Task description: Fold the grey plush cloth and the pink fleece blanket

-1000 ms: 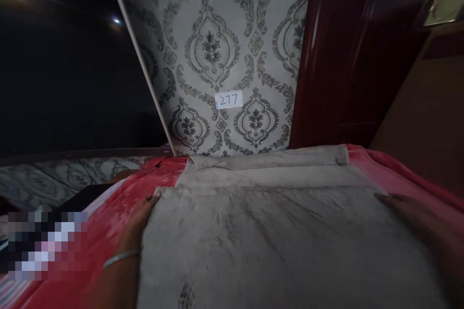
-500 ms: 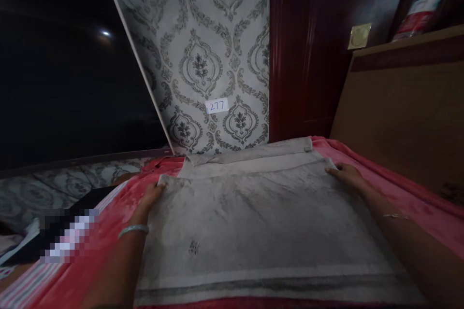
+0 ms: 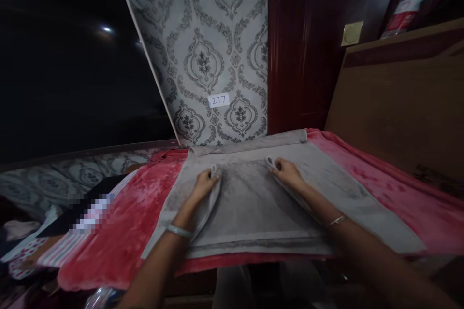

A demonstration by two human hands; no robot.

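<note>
On a red plush blanket (image 3: 121, 236), in front of the patterned wall, lies a grey towel (image 3: 253, 203), spread broadly with a narrow strip turned over along its far edge and a darker stripe running along its near edge. The person's left hand (image 3: 205, 185) is clamped on it left of the middle, thumb and fingers pinching a curled edge; the right hand (image 3: 289, 173) does likewise right of the middle, its fingertips around another rolled edge. The two hands are apart, with a darker stretch of towel between them, while paler parts of it lie flat outside both. Each wrist bears a bracelet, a broad one (image 3: 179, 231) on the left and a thin one (image 3: 336, 221) on the right. Beyond, a paper label (image 3: 219, 100) reading 277 sits on damask wallpaper (image 3: 203, 60), between a large black screen (image 3: 72, 67) and a dark red glossy panel (image 3: 295, 53). To the right stands a cardboard box (image 3: 398, 101), near a gold wall plate (image 3: 351, 34) and a plastic bottle (image 3: 404, 14) with a red and white label. Striped fabric (image 3: 56, 253) shows at the blanket's left side
</note>
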